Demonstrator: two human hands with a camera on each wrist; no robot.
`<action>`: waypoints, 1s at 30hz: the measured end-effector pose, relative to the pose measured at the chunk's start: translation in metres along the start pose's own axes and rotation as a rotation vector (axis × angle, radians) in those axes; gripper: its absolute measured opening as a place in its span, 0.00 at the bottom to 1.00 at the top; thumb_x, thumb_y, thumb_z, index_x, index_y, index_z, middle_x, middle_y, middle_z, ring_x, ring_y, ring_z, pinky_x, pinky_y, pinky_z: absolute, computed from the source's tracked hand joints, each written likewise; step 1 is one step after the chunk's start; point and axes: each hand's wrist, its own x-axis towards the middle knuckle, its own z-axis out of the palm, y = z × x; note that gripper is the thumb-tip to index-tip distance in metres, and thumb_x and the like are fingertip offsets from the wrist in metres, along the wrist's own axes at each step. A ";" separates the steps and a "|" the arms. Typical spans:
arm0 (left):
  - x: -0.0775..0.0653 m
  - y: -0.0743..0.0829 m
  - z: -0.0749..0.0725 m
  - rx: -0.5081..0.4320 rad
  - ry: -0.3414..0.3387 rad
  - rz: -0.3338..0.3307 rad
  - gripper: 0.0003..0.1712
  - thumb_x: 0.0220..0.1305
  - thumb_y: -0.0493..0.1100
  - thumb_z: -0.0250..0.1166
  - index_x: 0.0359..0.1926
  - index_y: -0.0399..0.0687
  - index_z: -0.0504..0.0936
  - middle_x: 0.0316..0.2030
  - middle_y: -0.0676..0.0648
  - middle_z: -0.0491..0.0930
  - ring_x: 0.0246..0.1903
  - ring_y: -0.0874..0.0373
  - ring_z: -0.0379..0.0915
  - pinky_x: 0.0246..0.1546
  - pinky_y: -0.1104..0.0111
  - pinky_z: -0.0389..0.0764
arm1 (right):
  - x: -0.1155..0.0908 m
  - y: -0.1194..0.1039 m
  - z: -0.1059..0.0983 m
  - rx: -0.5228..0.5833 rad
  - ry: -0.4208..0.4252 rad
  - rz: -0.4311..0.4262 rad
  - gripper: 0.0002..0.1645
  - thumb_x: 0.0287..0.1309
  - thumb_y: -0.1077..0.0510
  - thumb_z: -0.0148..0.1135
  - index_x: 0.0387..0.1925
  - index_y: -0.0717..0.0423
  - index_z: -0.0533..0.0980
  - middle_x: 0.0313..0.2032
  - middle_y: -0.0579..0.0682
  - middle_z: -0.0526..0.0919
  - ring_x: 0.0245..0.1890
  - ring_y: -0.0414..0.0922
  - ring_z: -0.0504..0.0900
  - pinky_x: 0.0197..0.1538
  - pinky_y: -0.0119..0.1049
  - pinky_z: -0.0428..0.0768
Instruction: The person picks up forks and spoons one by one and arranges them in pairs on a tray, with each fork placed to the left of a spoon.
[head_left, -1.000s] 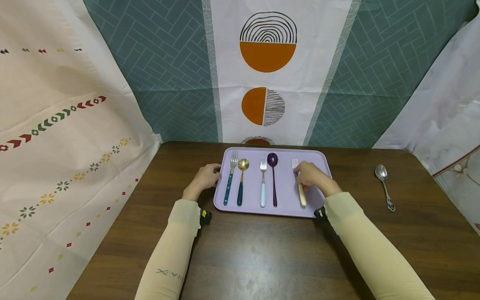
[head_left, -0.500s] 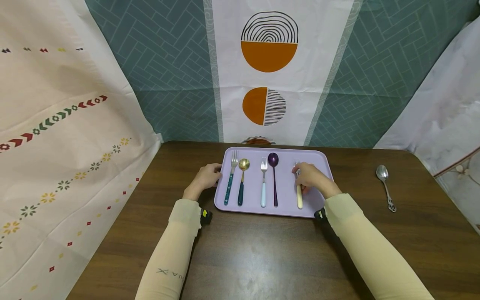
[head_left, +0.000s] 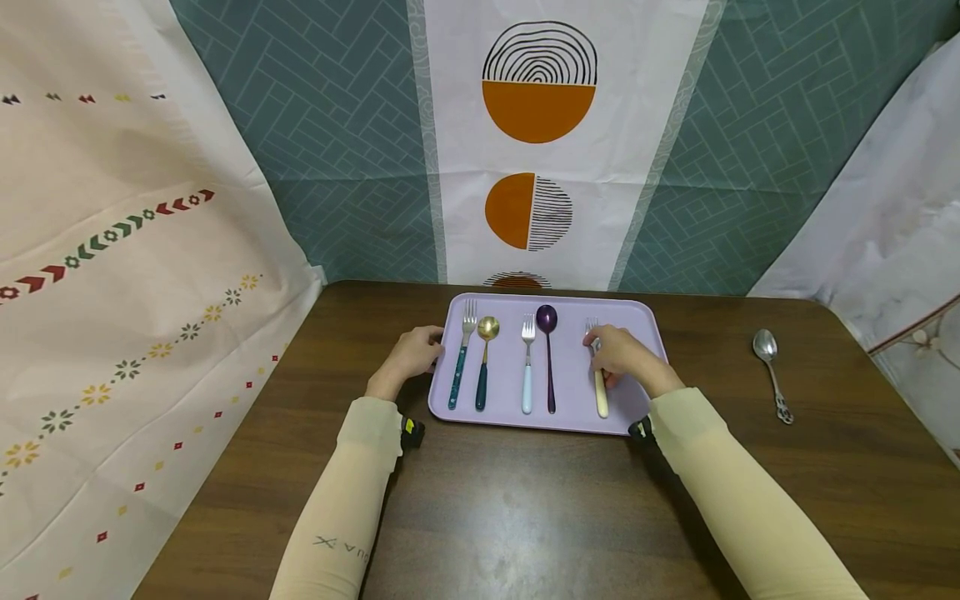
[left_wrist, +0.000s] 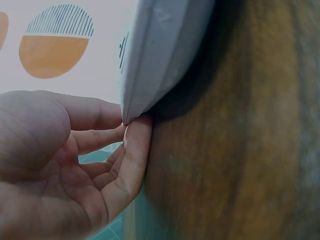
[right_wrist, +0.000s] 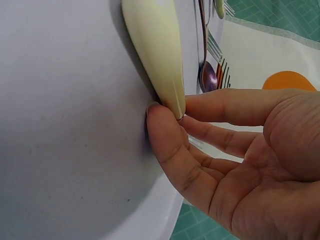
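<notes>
A lilac tray lies on the wooden table. At its left edge my left hand pinches the rim, with the thumb on one side and fingers on the other in the left wrist view. My right hand holds a fork with a cream handle over the tray's right part. In the right wrist view, thumb and fingers pinch this cream handle near its metal neck. The fork's tines point to the back, partly hidden by the fingers.
Left of the cream fork on the tray lie a green-handled fork, a gold spoon with a dark green handle, a pale blue-handled fork and a purple spoon. A silver spoon lies on the table at the right.
The cream fork's handle end has swung slightly left since a second ago, so it lies closer to upright in the head view. My left hand stays at the tray's rim.
</notes>
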 end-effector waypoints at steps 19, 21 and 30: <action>0.001 0.001 0.000 0.003 0.005 -0.006 0.27 0.79 0.38 0.53 0.74 0.35 0.67 0.55 0.33 0.79 0.49 0.44 0.82 0.50 0.55 0.87 | -0.009 0.001 -0.005 0.015 0.002 -0.025 0.30 0.61 0.70 0.55 0.66 0.70 0.68 0.19 0.58 0.79 0.16 0.45 0.82 0.24 0.40 0.87; 0.000 0.001 0.000 0.004 0.004 -0.004 0.27 0.79 0.38 0.53 0.74 0.35 0.67 0.55 0.32 0.79 0.48 0.44 0.82 0.50 0.55 0.87 | -0.009 0.002 -0.006 0.013 0.004 -0.023 0.30 0.61 0.70 0.55 0.66 0.70 0.69 0.18 0.58 0.79 0.16 0.45 0.82 0.24 0.40 0.86; 0.001 0.000 0.001 0.009 0.008 -0.003 0.27 0.78 0.37 0.53 0.74 0.33 0.67 0.54 0.32 0.79 0.48 0.44 0.82 0.49 0.56 0.87 | -0.013 0.008 -0.016 -0.058 0.055 -0.065 0.27 0.59 0.69 0.52 0.61 0.70 0.73 0.18 0.56 0.77 0.15 0.45 0.81 0.22 0.38 0.84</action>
